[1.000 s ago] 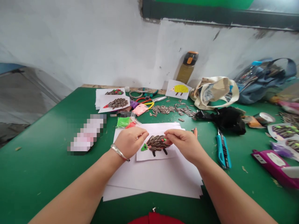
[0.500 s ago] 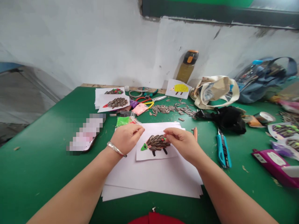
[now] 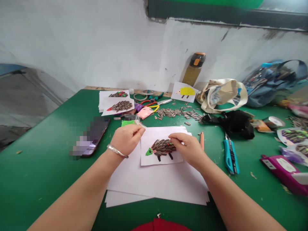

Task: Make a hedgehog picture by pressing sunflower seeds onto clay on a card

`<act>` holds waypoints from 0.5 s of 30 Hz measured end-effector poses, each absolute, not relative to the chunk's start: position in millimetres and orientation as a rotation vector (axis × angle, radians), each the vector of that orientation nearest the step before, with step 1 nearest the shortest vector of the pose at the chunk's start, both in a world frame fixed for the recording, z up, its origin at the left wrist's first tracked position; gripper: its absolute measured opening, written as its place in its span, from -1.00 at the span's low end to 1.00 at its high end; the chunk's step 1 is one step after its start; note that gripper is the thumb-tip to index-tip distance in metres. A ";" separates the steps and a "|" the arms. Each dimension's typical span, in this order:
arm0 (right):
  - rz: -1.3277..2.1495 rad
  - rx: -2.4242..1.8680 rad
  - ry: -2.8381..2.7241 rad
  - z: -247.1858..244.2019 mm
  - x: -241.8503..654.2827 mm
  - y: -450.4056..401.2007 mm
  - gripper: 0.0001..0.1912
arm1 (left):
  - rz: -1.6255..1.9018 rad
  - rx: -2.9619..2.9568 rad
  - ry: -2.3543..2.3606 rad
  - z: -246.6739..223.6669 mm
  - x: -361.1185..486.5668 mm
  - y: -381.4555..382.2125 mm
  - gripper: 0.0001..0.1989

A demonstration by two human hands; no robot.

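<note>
A seed-covered hedgehog picture (image 3: 161, 149) with a green head, red and green dots and black legs lies on stacked white paper (image 3: 154, 183). My left hand (image 3: 128, 138), with a silver bangle at the wrist, is pinched at the picture's upper left; whatever its fingertips hold is too small to name. Over the hedgehog's right end, my right hand (image 3: 186, 147) is also pinched, its fingertips near the dots, and I cannot make out anything between them. A green clay packet (image 3: 128, 123) shows just behind my left hand.
Loose seeds (image 3: 168, 113), scissors (image 3: 164, 102) and a pink packet (image 3: 145, 112) lie behind the paper. A phone (image 3: 97, 136) is at left. A teal cutter (image 3: 231, 155), black bag (image 3: 238, 123) and purple case (image 3: 284, 173) are at right. A bottle (image 3: 193, 69) stands against the wall.
My left hand has moved slightly left, away from the picture. My right hand stays over the hedgehog's right end, with little movement.
</note>
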State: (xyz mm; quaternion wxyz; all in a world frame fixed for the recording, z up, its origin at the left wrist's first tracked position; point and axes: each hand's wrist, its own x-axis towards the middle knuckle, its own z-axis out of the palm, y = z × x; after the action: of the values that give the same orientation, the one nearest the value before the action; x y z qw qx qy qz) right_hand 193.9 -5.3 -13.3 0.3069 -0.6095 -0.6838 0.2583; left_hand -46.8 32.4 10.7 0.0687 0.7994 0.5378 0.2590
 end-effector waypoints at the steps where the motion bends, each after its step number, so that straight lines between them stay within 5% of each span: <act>1: 0.673 -1.625 -1.804 -13.9 194.1 -5.3 -0.76 | 0.800 2.410 1.644 11.3 -48.7 33.2 -0.68; 8: 0.666 -1.655 -1.829 -7.4 191.1 -6.7 -0.81 | 0.977 2.395 1.903 11.0 -62.1 40.4 -0.74; 15: 0.654 -1.634 -1.876 -0.4 192.7 -7.9 -0.83 | 1.109 2.490 1.514 9.7 -47.7 29.9 -0.72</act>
State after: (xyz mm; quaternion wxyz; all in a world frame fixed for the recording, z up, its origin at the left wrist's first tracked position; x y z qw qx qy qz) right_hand 192.7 -7.9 -0.4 0.2810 -0.6097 -0.6999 0.2439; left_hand -47.7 29.9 9.7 0.0117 0.7985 0.4857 0.3556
